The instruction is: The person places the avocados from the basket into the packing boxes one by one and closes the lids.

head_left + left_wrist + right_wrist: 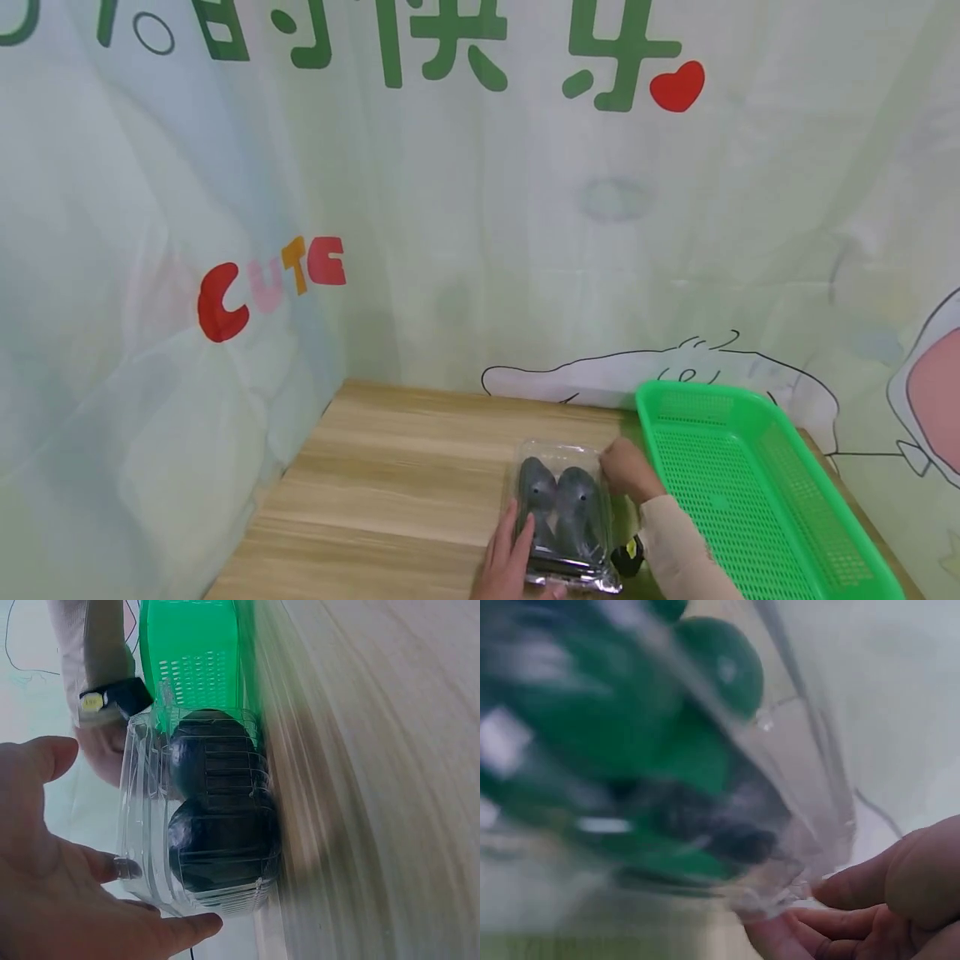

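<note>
A clear plastic clamshell box point(561, 452) stands on the wooden table with dark, rounded, glossy things point(577, 504) inside; in the right wrist view the contents look green and are blurred. My right hand point(628, 468) is at the box's far right corner, where thumb and fingers pinch the thin clear edge point(776, 889). Along the near left side lies my left hand point(510, 560), its fingers mostly straight. In the left wrist view, fingertips of that hand touch the side of the box, while the thumb point(56, 756) stands away from it.
Right of the box, a green perforated plastic basket point(720, 500) sits on the table point(397, 475). A dark wristband with a yellow patch point(628, 557) is at the right sleeve point(678, 542). A printed cloth point(480, 233) hangs behind and along the left side.
</note>
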Demonstrator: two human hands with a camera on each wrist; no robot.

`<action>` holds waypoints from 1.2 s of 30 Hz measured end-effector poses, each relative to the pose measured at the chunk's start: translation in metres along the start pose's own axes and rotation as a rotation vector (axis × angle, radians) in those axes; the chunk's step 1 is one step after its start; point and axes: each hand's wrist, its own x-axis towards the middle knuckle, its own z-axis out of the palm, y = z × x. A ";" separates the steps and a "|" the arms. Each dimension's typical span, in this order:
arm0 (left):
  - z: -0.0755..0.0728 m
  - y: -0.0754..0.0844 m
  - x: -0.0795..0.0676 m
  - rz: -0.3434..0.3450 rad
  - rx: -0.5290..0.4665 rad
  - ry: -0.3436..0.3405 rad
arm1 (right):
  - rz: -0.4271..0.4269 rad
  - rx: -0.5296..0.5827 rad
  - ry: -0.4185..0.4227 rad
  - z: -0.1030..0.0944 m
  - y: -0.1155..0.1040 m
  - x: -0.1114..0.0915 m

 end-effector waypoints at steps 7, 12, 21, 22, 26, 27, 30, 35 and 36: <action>0.001 -0.001 -0.002 -0.021 -0.015 -0.001 | 0.019 0.017 0.041 0.006 -0.006 -0.043; -0.001 -0.001 -0.001 -0.047 -0.067 -0.027 | 0.061 0.121 0.015 0.013 -0.004 -0.079; -0.005 -0.001 -0.003 -0.038 -0.103 -0.035 | 0.047 0.120 0.043 0.029 0.016 -0.122; -0.005 -0.001 -0.003 -0.040 -0.106 -0.040 | 0.043 0.148 0.028 0.031 0.019 -0.125; -0.005 -0.002 -0.002 -0.034 -0.112 -0.051 | 0.056 0.307 -0.064 0.037 0.034 -0.133; -0.005 -0.002 -0.002 -0.028 -0.112 -0.052 | 0.070 0.377 -0.098 0.038 0.037 -0.135; -0.004 -0.003 -0.002 -0.007 -0.104 -0.048 | 0.107 0.545 -0.173 0.042 0.043 -0.138; -0.002 -0.004 -0.002 -0.003 -0.095 -0.056 | 0.148 0.650 -0.233 0.045 0.046 -0.142; -0.002 -0.004 -0.002 -0.007 -0.098 -0.060 | 0.162 0.667 -0.236 0.046 0.047 -0.142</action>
